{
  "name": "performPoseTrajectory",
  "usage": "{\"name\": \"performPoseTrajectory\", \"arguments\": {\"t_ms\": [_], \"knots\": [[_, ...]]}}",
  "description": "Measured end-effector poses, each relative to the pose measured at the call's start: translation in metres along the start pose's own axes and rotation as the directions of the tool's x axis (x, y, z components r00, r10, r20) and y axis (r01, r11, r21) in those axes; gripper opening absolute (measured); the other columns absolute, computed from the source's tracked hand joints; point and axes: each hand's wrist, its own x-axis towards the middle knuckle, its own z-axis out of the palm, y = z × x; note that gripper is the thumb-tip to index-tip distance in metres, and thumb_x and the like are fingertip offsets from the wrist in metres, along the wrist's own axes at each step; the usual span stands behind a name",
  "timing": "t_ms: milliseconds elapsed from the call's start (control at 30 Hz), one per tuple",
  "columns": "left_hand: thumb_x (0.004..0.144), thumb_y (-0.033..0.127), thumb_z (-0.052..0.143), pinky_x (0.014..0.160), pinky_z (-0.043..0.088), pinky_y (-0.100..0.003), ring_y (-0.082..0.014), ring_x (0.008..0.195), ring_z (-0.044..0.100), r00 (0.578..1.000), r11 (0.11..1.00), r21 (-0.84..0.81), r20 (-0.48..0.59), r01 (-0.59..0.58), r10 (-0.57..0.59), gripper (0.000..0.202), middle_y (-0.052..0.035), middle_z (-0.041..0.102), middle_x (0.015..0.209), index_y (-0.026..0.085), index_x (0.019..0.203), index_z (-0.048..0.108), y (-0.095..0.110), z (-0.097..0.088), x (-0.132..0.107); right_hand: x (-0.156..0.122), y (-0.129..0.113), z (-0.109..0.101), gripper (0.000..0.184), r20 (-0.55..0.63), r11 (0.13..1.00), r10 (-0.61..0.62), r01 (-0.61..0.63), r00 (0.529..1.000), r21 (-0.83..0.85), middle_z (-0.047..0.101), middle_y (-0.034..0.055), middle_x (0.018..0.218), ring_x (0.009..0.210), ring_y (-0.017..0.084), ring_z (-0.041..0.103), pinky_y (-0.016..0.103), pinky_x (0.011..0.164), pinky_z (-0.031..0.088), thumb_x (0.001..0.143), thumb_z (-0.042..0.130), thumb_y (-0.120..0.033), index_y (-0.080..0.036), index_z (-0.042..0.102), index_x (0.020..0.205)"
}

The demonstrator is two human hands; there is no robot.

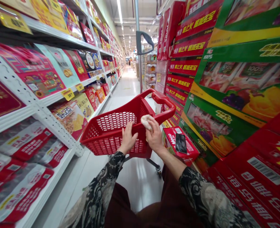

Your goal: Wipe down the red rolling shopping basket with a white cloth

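A red plastic shopping basket [111, 126] on wheels stands in the supermarket aisle in front of me, empty inside as far as I see. My left hand [127, 137] lies with fingers stretched on its near rim. My right hand [154, 134] is closed on a small whitish cloth or wipe [146, 122] and presses it against the basket's rim near the red handle [162, 98].
Shelves of boxed snacks with yellow price tags [68, 94] line the left. Stacked red and green drink cartons [225, 95] rise on the right. A dark phone [181, 143] lies on a red box [189, 150] beside the basket. The aisle floor [130, 85] runs ahead.
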Motion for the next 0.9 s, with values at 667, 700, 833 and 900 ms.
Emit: {"name": "performPoseTrajectory", "arguments": {"t_ms": [667,700,833,900], "knots": [[0.055,0.029,0.074,0.063,0.043,-0.024,-0.0108,0.06,0.056,0.837,0.117,-0.845,0.48,0.522,-0.262,0.031,0.0006,0.06,0.064,0.011,0.076,0.059,0.043,0.026,-0.036,-0.043,-0.004,-0.036,0.06,0.42,0.944,-0.144,0.252,0.896,-0.214,0.031,0.0177,0.141,0.131,0.029,0.029,0.051,0.1,0.034,0.079,0.051,-0.032,-0.013,0.035,0.134],[0.054,0.028,0.074,0.064,0.043,-0.025,-0.0113,0.061,0.057,0.818,0.113,-0.82,0.527,0.561,-0.231,0.031,-0.0001,0.06,0.064,0.011,0.075,0.06,0.043,0.025,-0.038,-0.045,-0.001,-0.035,0.062,0.44,0.923,-0.158,0.291,0.884,-0.251,0.031,0.0184,0.141,0.131,0.031,0.027,0.054,0.1,0.032,0.078,0.053,-0.032,-0.013,0.035,0.134],[0.058,0.025,0.071,0.065,0.043,-0.024,-0.0117,0.064,0.057,0.78,0.17,-0.761,0.613,0.626,-0.124,0.024,-0.0027,0.062,0.067,0.01,0.074,0.061,0.051,0.019,-0.042,-0.041,0.01,-0.038,0.057,0.442,0.853,-0.295,0.442,0.847,-0.278,0.034,0.017,0.141,0.132,0.03,0.025,0.055,0.1,0.03,0.08,0.049,-0.025,-0.016,0.036,0.134],[0.062,0.024,0.066,0.067,0.044,-0.025,-0.013,0.071,0.059,0.798,0.239,-0.765,0.596,0.597,-0.086,0.023,-0.004,0.064,0.076,0.012,0.082,0.063,0.056,0.014,-0.038,-0.026,0.014,-0.044,0.053,0.424,0.821,-0.398,0.522,0.814,-0.231,0.04,0.0146,0.137,0.131,0.027,0.029,0.051,0.1,0.034,0.082,0.043,-0.021,-0.018,0.036,0.134]]}}
